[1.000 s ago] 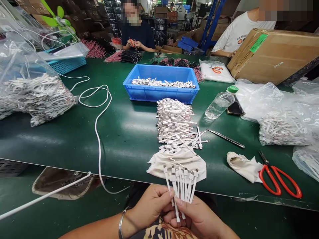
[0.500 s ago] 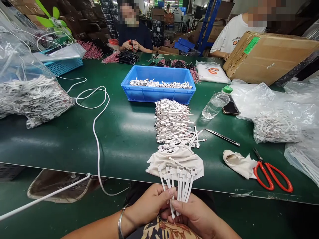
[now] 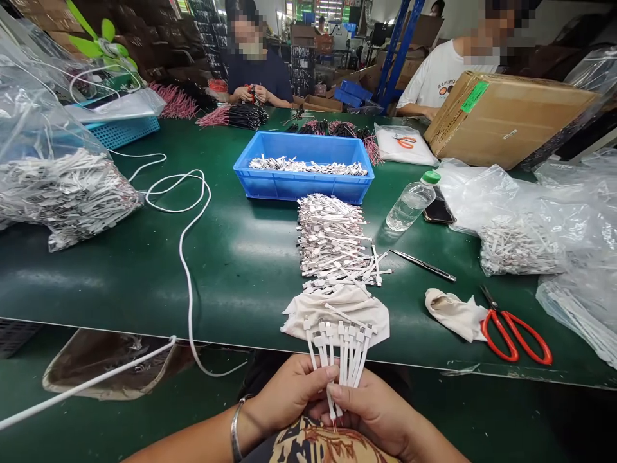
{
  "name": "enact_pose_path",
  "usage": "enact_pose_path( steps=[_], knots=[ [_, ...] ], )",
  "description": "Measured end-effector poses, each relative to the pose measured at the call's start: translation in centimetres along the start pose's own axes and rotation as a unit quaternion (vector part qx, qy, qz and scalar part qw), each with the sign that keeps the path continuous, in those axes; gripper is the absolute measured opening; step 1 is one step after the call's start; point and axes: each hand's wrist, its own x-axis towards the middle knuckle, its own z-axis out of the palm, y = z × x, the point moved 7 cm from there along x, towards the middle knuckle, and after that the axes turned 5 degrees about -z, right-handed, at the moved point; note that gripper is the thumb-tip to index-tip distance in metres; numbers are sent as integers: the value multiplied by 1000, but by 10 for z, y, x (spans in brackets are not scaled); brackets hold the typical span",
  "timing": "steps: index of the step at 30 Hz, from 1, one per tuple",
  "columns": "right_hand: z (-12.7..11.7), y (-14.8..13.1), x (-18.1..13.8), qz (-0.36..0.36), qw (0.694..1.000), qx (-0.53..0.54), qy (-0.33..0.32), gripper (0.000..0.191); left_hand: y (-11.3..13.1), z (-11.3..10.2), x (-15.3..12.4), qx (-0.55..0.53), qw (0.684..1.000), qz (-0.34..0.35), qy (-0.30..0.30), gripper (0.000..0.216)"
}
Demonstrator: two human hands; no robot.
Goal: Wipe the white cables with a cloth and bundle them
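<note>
Left hand and right hand closed on a bunch of white cables

Bunch held at the near edge of the table: plugs forward, fanned in front of the cloth, touching it or not, cannot tell. Thin reddish wires poke out below. Both hands pinch thumb against curled fingers; lower down, unclear which hand bears which strand. Step in hand, by my reading: evening up or counting out the bunch. Next move seems to call for a light pinch from one hand while the other keeps the fan from slipping. Loose pile beyond the cloth, running back towards the blue bin.
</note>
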Motion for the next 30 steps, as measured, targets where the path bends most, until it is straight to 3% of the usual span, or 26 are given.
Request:
enact_pose_path(
  steps=[7, 15, 18, 25, 28, 30],
  knots=[
    [-2, 1, 0, 10, 999, -36, 9, 48, -4, -2, 1, -21, 999, -18, 31, 38],
    [7, -5, 2, -41, 998, -40, -31, 48, -6, -14, 4, 23, 998, -14, 49, 40],
    [10, -9, 3, -55, 997, -32, -48, 47, -2, -14, 4, 32, 999, -19, 25, 38],
    [23, -32, -4, -44, 991, -30, -122, 49, 35, 11, -18, 83, 989, -35, -121, 36],
    [28, -37, -8, -19, 988, -38, -147, 49, 52, 18, -28, 119, 984, -55, -125, 37],
    [27, -38, -7, -5, 991, -34, -131, 48, 57, 17, -30, 126, 984, -82, -100, 40]
  ],
)
